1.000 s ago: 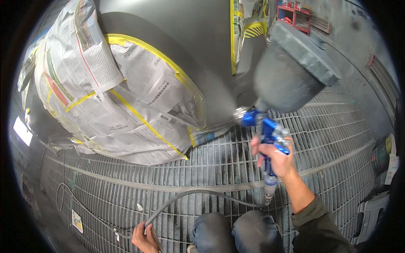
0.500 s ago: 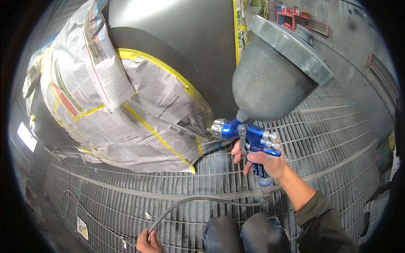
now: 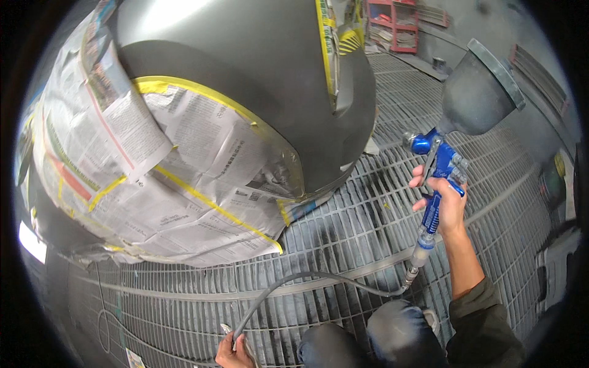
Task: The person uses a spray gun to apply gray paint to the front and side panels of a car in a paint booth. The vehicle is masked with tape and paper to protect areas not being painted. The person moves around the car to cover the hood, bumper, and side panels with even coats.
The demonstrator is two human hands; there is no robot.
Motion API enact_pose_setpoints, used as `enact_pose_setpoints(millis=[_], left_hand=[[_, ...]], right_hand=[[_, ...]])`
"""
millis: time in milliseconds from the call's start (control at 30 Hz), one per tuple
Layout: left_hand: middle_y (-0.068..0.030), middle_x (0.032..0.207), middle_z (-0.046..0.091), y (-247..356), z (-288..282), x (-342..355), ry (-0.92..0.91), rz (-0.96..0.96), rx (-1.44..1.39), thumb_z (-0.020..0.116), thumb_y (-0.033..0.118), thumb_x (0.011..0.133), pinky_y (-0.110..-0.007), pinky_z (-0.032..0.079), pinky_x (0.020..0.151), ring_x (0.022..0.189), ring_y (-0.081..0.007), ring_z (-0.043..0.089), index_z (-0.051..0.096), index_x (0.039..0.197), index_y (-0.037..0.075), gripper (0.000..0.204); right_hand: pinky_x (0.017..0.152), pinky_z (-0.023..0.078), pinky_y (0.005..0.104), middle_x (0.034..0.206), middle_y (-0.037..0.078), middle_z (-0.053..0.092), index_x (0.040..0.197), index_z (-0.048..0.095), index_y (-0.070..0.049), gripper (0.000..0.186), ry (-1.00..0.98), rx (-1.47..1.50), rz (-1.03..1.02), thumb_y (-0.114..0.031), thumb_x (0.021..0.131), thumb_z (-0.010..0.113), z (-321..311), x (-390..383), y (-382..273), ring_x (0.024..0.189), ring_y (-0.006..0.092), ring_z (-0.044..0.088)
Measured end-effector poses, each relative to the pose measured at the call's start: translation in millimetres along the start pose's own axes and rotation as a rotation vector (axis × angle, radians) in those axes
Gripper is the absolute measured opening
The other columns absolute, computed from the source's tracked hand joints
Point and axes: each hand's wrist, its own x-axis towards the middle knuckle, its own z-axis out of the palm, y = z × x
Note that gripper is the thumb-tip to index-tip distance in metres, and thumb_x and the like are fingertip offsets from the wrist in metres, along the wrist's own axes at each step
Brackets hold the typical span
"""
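Observation:
My right hand (image 3: pixel 446 197) is wrapped round the handle of a blue spray gun (image 3: pixel 431 208), its fingers at the trigger. A large grey cup (image 3: pixel 475 98) sits on top of the gun, tilted to the right, and the silver nozzle points left. From the base of the handle a grey air hose (image 3: pixel 307 275) arcs down to the left. Low in the picture my left hand (image 3: pixel 234 351) grips that hose. Left of the gun, apart from it, stands a grey car body panel (image 3: pixel 245 61) with newspaper masking (image 3: pixel 215 153) edged in yellow tape.
Below lies a metal floor grating (image 3: pixel 392 208), with my knees (image 3: pixel 399 331) over it. At the far right back stands a red shelf (image 3: pixel 392 24). More thin hose (image 3: pixel 103 331) loops over the floor at left. A grey plastic piece (image 3: pixel 555 270) is at the right edge.
The spray gun in my right hand has moved right, away from the panel, and its cup looks smaller. My left hand and the hose have shifted slightly right. The view has turned, showing more of the panel.

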Motion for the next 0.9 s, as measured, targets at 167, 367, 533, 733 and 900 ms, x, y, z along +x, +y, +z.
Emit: enact_pose_setpoints(millis=[167, 367, 533, 733, 900], left_hand=[[-0.0288, 0.091, 0.071, -14.2, 2.9, 28.0, -0.093, -0.057, -0.063, 0.073, 0.018, 0.086, -0.042, 0.056, 0.074, 0.081, -0.0391, 0.071, 0.073, 0.105, -0.006, 0.03], [-0.028, 0.092, 0.07, 3.2, 17.4, 24.5, -0.292, 0.171, -0.039, 0.068, 0.017, 0.089, -0.043, 0.055, 0.074, 0.082, -0.0419, 0.07, 0.073, 0.104, -0.003, 0.026], [-0.0252, 0.09, 0.071, 36.3, 52.2, 3.7, -0.321, 0.181, 0.02, 0.069, 0.018, 0.089, -0.043, 0.056, 0.074, 0.081, -0.0405, 0.07, 0.074, 0.104, -0.001, 0.025], [-0.0177, 0.079, 0.067, 88.8, 79.3, -34.4, -0.187, 0.006, -0.07, 0.074, 0.0, 0.082, -0.032, 0.052, 0.061, 0.073, -0.0189, 0.065, 0.069, 0.095, -0.013, 0.019], [-0.0146, 0.078, 0.066, 158.5, 75.9, -68.6, -0.211, -0.061, 0.038, 0.077, 0.001, 0.08, -0.031, 0.053, 0.064, 0.074, -0.018, 0.066, 0.071, 0.095, -0.009, 0.019]], right_hand=[[0.057, 0.061, 0.0334, 0.107, 0.017, 0.068, 0.116, 0.063, 0.004, 0.03, -0.13, 0.058, 0.068, -0.01, 0.089, 0.06, -12.9, -31.8, 16.6, 0.092, 0.0238, 0.07], [0.056, 0.06, 0.0334, 0.108, 0.017, 0.066, 0.117, 0.06, 0.005, 0.043, -0.211, -0.079, 0.156, -0.025, 0.087, 0.066, -51.9, -36.6, 14.1, 0.096, 0.0264, 0.068], [0.058, 0.06, 0.0341, 0.107, 0.018, 0.068, 0.117, 0.061, 0.007, 0.038, -0.109, 0.016, 0.089, -0.017, 0.088, 0.058, -105.7, 2.8, 50.5, 0.093, 0.0259, 0.069], [0.06, 0.062, 0.0335, 0.105, 0.016, 0.07, 0.117, 0.064, 0.004, 0.032, -0.317, 0.242, 0.264, -0.008, 0.088, 0.058, -140.0, 32.5, 143.1, 0.093, 0.0233, 0.07], [0.063, 0.062, 0.0299, 0.105, 0.015, 0.07, 0.116, 0.063, 0.003, 0.03, -0.584, 0.305, 0.37, -0.008, 0.088, 0.058, -157.1, 46.5, 191.2, 0.096, 0.021, 0.07]])
